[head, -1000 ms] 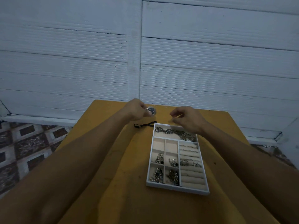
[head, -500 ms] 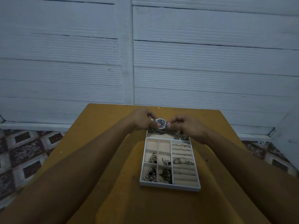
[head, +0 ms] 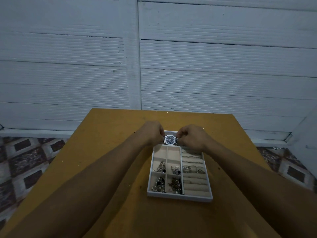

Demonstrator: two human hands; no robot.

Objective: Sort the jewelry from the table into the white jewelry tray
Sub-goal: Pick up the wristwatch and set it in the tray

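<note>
A silver wristwatch (head: 170, 139) with a dark dial hangs over the far end of the white jewelry tray (head: 179, 197). My left hand (head: 153, 133) pinches its strap on the left side and my right hand (head: 192, 138) pinches the strap on the right. The tray's small left compartments hold earrings and chains (head: 159, 184); the ring rolls (head: 193, 170) on the right hold several rings. The tray's far compartment is hidden behind my hands and the watch.
The tray lies on a mustard-yellow table (head: 106, 152) that stands against a white panelled wall (head: 154, 66). Patterned floor tiles (head: 25, 160) show on both sides of the table.
My left hand carried the watch from the table's far edge over the tray, and my right hand joined to pinch the other strap end. The view shifted, and the black cord is out of sight.
</note>
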